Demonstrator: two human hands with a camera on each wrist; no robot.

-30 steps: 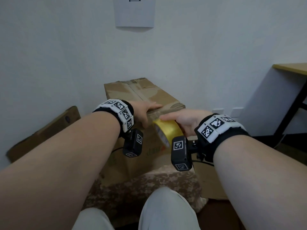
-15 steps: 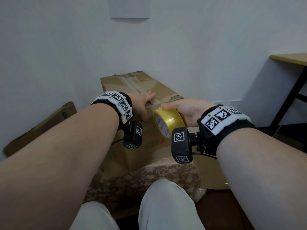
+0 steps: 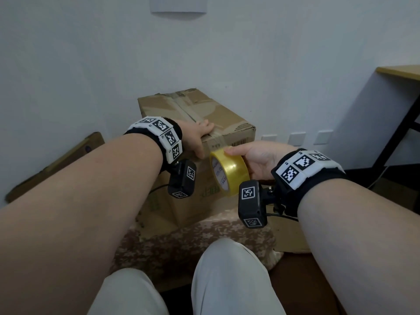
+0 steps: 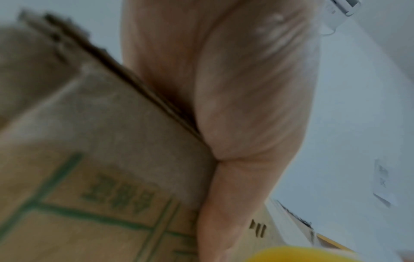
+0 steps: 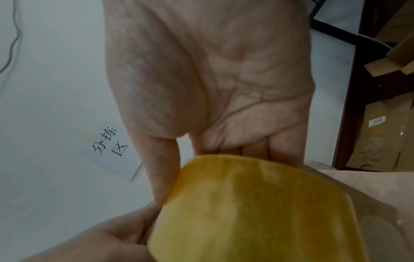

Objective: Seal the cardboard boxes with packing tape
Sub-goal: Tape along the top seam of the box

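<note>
A brown cardboard box (image 3: 227, 120) stands against the wall on a camouflage-patterned cushion, its top flaps closed along a taped seam. My left hand (image 3: 197, 137) lies over the box's near top edge, fingers flat on the top and thumb down the front face (image 4: 107, 159). My right hand (image 3: 254, 159) grips a yellow roll of packing tape (image 3: 229, 172) at the box's front face, just below the near edge. Clear tape runs from the roll up over that edge. In the right wrist view the roll (image 5: 257, 212) fills the lower frame under my palm.
A flattened cardboard piece (image 3: 59, 164) leans on the wall at the left. At the right stands a wooden table (image 3: 400, 72) with black legs, more boxes (image 5: 385, 138) under it. The camouflage cushion (image 3: 200, 244) sits right before my knees (image 3: 227, 276).
My right hand has drawn the tape roll down and toward me, off the top edge onto the front face. The left hand stays pressed on the box's near edge.
</note>
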